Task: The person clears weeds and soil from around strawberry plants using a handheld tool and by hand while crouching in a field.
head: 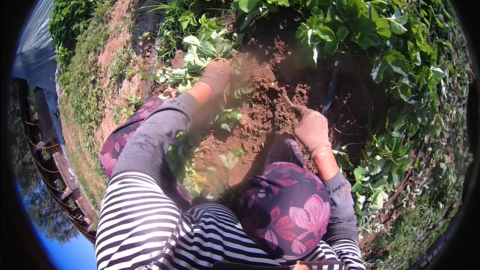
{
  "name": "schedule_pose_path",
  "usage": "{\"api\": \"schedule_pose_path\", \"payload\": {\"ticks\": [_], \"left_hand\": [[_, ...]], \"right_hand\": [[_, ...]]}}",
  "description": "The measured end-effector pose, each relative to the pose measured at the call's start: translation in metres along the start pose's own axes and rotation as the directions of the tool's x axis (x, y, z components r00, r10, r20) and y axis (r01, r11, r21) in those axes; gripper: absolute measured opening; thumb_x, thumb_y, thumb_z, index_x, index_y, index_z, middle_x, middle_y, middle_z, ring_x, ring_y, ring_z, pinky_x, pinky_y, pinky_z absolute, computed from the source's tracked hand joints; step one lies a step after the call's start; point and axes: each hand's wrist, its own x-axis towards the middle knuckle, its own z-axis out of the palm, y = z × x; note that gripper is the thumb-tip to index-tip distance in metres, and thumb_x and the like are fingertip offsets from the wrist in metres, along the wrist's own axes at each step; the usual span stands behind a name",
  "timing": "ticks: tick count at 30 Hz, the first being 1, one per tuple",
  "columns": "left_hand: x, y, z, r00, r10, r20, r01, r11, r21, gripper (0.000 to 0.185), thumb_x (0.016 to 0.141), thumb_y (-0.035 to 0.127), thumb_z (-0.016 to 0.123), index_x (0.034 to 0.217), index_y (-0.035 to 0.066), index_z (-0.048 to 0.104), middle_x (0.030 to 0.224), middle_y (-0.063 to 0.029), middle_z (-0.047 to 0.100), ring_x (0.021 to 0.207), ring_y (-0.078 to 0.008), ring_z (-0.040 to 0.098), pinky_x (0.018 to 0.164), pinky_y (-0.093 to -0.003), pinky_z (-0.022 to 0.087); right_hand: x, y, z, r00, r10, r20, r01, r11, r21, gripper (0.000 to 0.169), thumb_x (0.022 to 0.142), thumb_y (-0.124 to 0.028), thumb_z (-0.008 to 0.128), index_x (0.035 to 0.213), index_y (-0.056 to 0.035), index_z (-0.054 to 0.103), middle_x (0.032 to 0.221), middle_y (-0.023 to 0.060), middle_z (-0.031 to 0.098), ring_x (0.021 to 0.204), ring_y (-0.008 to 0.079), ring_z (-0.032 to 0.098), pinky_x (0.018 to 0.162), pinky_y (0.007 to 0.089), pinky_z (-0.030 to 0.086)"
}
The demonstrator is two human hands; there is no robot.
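My left hand [217,75], in a soil-stained glove, is closed on the stems of an uprooted-looking leafy plant [210,50]; whether its roots are in the ground cannot be told. To the right, my right hand [312,127], also gloved, is over the loose reddish-brown soil [258,112]. Its index finger reaches toward the dirt beside a thin root or stick, and the other fingers are curled. Whether it grips anything is unclear. Small leafy plants [229,118] lie on the soil between my arms.
Dense leafy plants [352,22] grow ahead and to the right. A dark strip or hose [330,88] runs beside my right hand. Bare earth path [112,52] and weeds lie at left, with plastic sheeting [37,50] beyond. My knee in flowered cloth [288,210] is close to my right forearm.
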Motion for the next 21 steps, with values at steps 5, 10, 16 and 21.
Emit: {"api": "schedule_pose_path", "payload": {"ticks": [5,10,16,21], "left_hand": [[0.052,-0.032,0.028,0.996,0.090,0.016,-0.092,0.977,0.192,0.069,0.079,0.019,0.063,0.144,0.024,0.039,0.157,-0.0087,0.027,0.145,-0.0274,0.023,0.110,-0.0321,0.035],[0.049,-0.028,0.025,0.995,0.094,0.027,-0.095,0.995,0.037,0.081,0.078,0.027,0.066,0.149,0.013,0.030,0.133,-0.0074,0.056,0.122,-0.0263,0.051,0.098,-0.0338,0.045],[0.062,-0.025,0.055,0.979,-0.086,0.182,0.116,0.980,-0.162,0.058,0.079,0.031,0.066,0.130,0.009,0.049,0.112,-0.0156,0.066,0.105,-0.0307,0.064,0.088,-0.0370,0.051],[0.021,-0.019,0.024,0.987,-0.081,0.136,0.099,0.986,-0.133,0.041,0.080,0.031,0.059,0.113,0.007,0.065,0.107,-0.0168,0.069,0.103,-0.0311,0.065,0.089,-0.0393,0.051]], "right_hand": [[0.026,-0.010,-0.016,0.998,-0.016,0.053,0.026,0.983,-0.184,0.031,0.079,-0.018,0.059,0.108,-0.0119,0.071,0.088,0.0175,0.069,0.083,0.0343,0.067,0.078,0.0429,0.054],[-0.006,-0.002,-0.029,0.994,0.021,0.104,-0.013,0.997,-0.073,0.029,0.079,-0.017,0.062,0.106,-0.0122,0.071,0.087,0.0167,0.070,0.083,0.0330,0.068,0.078,0.0419,0.054],[0.029,-0.002,0.040,0.999,0.042,0.032,-0.043,0.999,0.024,0.033,0.080,-0.021,0.060,0.110,-0.0116,0.069,0.093,0.0193,0.069,0.089,0.0352,0.067,0.082,0.0439,0.053],[0.020,0.003,0.053,0.999,0.024,-0.038,-0.020,0.996,0.087,0.030,0.079,-0.019,0.063,0.109,-0.0165,0.070,0.081,0.0195,0.067,0.081,0.0358,0.066,0.077,0.0442,0.053]]}}
